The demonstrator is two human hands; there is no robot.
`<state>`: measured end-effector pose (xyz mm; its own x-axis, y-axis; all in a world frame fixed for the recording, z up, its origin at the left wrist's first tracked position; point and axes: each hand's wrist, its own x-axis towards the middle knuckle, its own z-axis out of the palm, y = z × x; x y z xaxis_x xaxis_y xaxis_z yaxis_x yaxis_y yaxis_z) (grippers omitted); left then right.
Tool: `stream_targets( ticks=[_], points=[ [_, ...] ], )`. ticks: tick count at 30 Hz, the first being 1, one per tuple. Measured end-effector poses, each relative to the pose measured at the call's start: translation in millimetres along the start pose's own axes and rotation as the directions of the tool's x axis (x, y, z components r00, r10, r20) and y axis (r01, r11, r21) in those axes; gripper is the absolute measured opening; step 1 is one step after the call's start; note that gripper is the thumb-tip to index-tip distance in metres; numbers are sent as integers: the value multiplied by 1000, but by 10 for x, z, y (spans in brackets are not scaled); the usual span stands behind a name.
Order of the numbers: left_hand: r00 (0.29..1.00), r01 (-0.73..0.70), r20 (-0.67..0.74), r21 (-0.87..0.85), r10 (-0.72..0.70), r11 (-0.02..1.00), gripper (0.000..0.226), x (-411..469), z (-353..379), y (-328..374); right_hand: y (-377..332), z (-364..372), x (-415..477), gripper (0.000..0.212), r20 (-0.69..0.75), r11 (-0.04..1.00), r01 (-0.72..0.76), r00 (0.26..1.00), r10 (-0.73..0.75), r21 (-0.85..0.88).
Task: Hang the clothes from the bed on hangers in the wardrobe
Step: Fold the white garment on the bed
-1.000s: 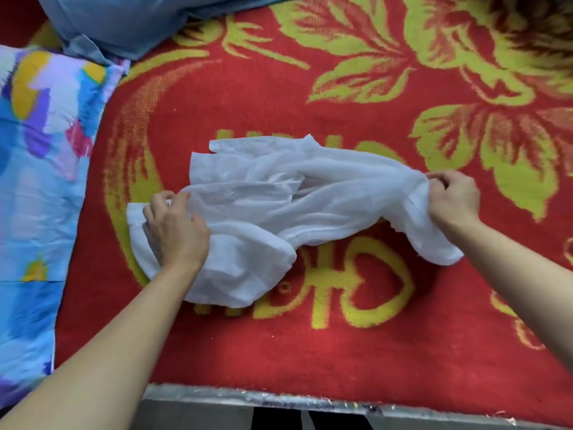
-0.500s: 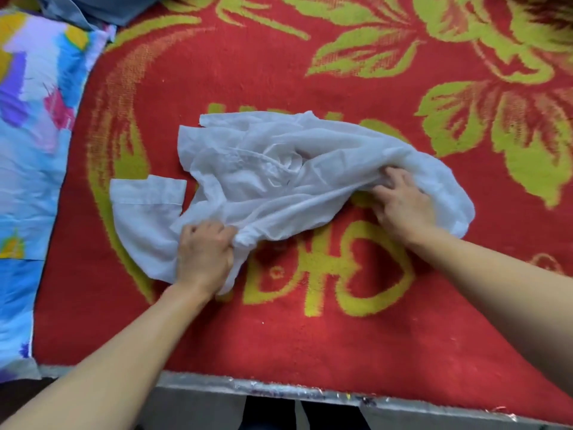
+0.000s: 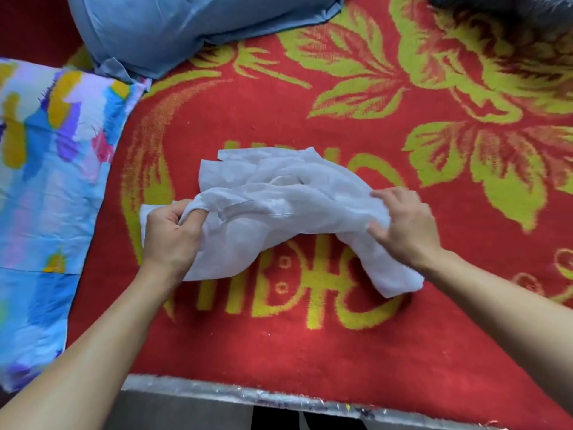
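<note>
The white shirt is lying from nine to three o'clock, the left hand gripping its nine o'clock end in curled fingers, the right hand pinching the other.

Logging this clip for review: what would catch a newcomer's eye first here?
A crumpled white garment lies mid-frame on a red blanket with yellow-green flowers; the left hand grips its left end, the right hand pinches its right end. A bright blue patterned pillow sits at the left edge.
</note>
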<state>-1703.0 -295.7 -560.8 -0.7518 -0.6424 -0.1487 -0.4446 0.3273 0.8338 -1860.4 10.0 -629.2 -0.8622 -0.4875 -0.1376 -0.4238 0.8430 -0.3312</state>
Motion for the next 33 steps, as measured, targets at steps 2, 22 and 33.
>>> stream_targets(
  ticks=[2,22,33],
  points=[
    [1000,-24,-1,-68,24,997,44,-61,-45,192,-385,110,-45,58,7,973,188,982,-191,134],
    [737,-351,674,443,-49,825,59,-907,822,-326,816,388,-1860,20,381,81,-759,413,827,646],
    [351,-892,860,188,370,410,76,-926,2886,884,840,62,-2675,65,-55,920,-271,953,297,282]
  ],
)
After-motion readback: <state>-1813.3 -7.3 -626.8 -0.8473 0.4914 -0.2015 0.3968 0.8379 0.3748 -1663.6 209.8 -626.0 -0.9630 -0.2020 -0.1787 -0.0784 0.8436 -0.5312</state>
